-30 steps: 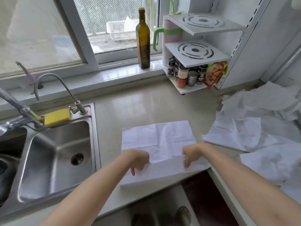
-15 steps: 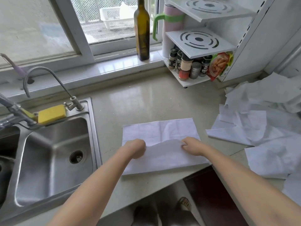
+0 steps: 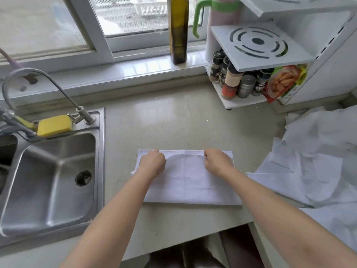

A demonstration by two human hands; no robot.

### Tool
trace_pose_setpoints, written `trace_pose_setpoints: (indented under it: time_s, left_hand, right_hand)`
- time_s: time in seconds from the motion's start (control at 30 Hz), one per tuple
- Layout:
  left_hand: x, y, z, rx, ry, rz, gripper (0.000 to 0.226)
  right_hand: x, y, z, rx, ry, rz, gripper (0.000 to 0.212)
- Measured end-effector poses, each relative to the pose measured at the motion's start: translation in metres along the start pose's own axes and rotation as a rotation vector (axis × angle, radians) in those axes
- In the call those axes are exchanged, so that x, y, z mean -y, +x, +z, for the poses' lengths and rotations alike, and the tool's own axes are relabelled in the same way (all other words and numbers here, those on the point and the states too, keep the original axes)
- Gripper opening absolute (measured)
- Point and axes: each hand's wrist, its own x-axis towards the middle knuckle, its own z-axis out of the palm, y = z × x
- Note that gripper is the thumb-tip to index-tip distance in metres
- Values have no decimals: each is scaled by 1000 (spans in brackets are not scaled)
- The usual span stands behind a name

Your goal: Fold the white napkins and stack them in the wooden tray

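You've got a plain white napkin (image 3: 190, 178) w/ faint crease lines on a pale beige, lightly speckled counter (image 3: 173, 122). Loose napkins (image 3: 313, 161) at right: white too. Sink (image 3: 52, 182) is grey steel; sponge (image 3: 54, 125) yellow. Bottle (image 3: 178, 29) dark olive green. Rack (image 3: 258, 45) white w/ dark grey concentric-ring slots; jug handle (image 3: 201, 14) lime green. Snack pkt (image 3: 284, 82) red/orange w/ green edge.

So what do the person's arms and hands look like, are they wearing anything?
Nothing is worn that shows. The left hand and right hand are bare, with no gloves, rings or watch visible. Both forearms are bare too, with no sleeves in view.
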Motion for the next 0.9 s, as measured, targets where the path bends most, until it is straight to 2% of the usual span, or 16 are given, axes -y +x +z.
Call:
trace_pose_setpoints:
  time_s: [0.3,0.9]
  left_hand:
    - [-2,27,-2,110,-24,-156,26]
    - [7,37,-5,153,-75,-204,35]
  right_hand:
    - [0,31,5,-24,-49,-96,29]
    - [10,31,22,-183,-96,-27,34]
